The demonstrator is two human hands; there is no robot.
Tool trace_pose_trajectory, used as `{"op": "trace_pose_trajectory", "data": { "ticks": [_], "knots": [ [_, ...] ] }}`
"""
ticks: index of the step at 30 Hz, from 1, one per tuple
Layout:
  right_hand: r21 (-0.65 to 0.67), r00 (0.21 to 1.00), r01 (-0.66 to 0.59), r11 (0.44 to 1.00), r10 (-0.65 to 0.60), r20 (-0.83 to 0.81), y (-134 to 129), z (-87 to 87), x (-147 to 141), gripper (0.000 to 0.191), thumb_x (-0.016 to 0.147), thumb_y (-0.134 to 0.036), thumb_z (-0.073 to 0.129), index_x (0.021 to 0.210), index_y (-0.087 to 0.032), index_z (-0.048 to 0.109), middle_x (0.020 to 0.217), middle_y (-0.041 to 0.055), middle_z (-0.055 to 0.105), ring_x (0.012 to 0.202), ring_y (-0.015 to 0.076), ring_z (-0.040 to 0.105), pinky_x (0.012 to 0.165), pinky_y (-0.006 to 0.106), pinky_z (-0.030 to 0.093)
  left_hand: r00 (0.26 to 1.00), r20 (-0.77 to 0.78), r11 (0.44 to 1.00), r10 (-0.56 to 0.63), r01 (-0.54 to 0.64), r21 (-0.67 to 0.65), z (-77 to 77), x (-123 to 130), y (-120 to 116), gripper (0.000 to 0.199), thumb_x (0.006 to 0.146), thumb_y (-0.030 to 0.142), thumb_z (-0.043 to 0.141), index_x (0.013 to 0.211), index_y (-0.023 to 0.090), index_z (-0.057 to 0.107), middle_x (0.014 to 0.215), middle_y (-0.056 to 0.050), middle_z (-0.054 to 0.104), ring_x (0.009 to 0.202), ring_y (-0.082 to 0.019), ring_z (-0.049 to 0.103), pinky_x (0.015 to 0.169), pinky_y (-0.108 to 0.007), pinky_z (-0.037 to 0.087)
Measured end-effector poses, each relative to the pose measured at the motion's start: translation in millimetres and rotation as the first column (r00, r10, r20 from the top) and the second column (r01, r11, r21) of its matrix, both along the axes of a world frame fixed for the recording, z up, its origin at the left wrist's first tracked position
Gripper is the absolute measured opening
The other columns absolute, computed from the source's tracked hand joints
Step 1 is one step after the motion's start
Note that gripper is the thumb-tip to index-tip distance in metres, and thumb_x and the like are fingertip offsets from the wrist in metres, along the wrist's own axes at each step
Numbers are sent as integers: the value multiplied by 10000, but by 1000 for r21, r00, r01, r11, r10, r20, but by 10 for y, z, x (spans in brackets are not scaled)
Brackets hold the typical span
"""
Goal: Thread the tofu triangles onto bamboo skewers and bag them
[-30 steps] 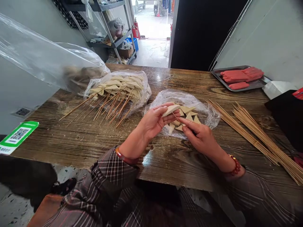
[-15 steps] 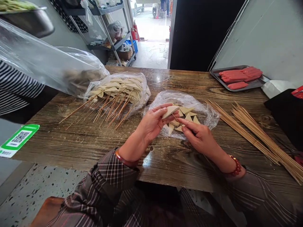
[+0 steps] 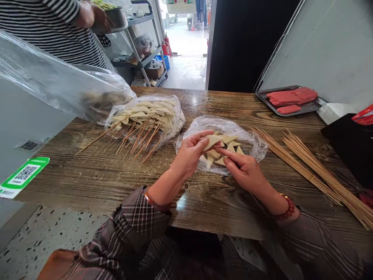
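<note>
My left hand (image 3: 190, 152) pinches a pale folded triangular piece (image 3: 212, 141) between thumb and fingers. Close by on its right, my right hand (image 3: 243, 167) is closed on a thin wooden skewer (image 3: 217, 149), whose tip meets the piece. Beneath both hands lies an open clear plastic bag (image 3: 255, 146) with several more pale triangles (image 3: 230, 147). To the left, another clear bag (image 3: 178, 116) holds a heap of skewered pale pieces (image 3: 151, 111), their sticks pointing toward the near left. Two bundles of bare skewers (image 3: 300, 165) lie to the right on the wooden table (image 3: 116, 186).
A black tray (image 3: 264, 99) with red packets stands at the back right, near a black box (image 3: 344, 149). At the left, a person in a striped top (image 3: 55, 35) holds a metal bowl (image 3: 116, 19) beside a large plastic bag (image 3: 43, 70). A green-and-white QR card (image 3: 25, 175) lies on the left edge.
The person in the striped top has come further into view, and the metal bowl has moved right. My right hand's fingertips are slightly closer to the pale piece. The view has shifted slightly.
</note>
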State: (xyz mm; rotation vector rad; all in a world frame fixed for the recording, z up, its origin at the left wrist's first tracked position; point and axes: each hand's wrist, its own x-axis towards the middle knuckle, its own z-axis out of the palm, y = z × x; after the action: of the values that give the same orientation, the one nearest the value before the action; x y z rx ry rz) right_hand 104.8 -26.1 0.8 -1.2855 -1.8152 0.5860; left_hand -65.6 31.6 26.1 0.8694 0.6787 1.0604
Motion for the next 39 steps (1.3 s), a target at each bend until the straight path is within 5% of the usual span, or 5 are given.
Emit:
{"op": "trace_pose_trajectory", "data": {
  "ticks": [11,17,24,31,39],
  "knots": [
    [48,996,88,995,-87,-25,18,-18,-42,316,901,-225,546,1157,-204,730,1062,89,765,834,210,742,739,335,588,993,-112,997,26,-17,82,-56,64,-65,326,790,283,726,1091,159,707,896,-58,747,845,-157,681,838,-284,496],
    [97,996,89,991,-88,-6,-10,16,-24,323,924,-233,519,1181,-220,714,1095,68,758,905,203,735,784,333,590,998,-61,998,-2,6,61,31,15,-87,573,774,351,760,1304,196,606,887,-35,721,831,-144,650,818,-273,477],
    [164,994,85,983,-94,47,-12,-39,-67,299,912,-264,537,1145,-222,722,1021,74,773,859,209,729,710,319,571,989,42,990,-141,140,23,21,20,-99,426,782,445,741,1088,154,680,987,-98,736,935,-176,669,894,-308,472],
    [94,988,147,985,-149,24,-33,25,-213,241,918,-283,515,1024,-200,715,663,11,706,498,140,572,507,279,457,993,79,993,-87,80,83,33,48,-140,336,809,432,709,1009,164,683,963,-81,734,933,-172,675,891,-293,475],
    [79,980,198,977,-196,-26,-20,-20,-279,201,919,-315,527,945,-200,690,677,5,657,533,127,512,535,271,414,993,62,987,-99,90,130,37,57,-169,309,832,454,665,948,168,679,942,-67,714,947,-173,650,901,-291,456]
  ]
}}
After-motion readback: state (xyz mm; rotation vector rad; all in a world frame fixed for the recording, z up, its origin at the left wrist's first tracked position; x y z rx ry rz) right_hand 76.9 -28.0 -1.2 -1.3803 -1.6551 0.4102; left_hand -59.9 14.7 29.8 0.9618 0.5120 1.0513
